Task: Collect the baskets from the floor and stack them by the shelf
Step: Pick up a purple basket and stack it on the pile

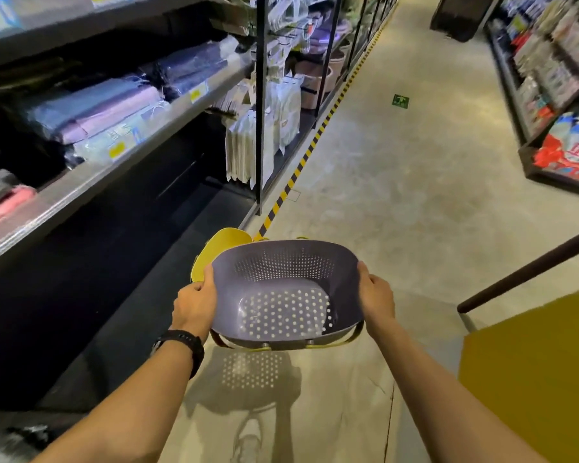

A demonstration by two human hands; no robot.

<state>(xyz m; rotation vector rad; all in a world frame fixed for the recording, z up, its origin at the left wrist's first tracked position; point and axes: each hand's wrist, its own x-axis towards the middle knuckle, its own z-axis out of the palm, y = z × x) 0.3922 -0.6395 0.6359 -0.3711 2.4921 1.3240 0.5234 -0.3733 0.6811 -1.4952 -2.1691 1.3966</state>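
Observation:
I hold a grey-purple perforated basket in the air over the aisle floor, its open side facing me. My left hand grips its left rim and my right hand grips its right rim. A yellow-green handle hangs under the basket's near edge. Behind it, partly hidden, a yellow basket sits on the floor by the foot of the left shelf. The held basket casts a dotted shadow on the floor below.
The left shelf holds folded textiles and hanging packets, with yellow-black tape along its base. More shelving lines the right side. A yellow panel and a dark rail stand at near right. Concrete floor runs ahead.

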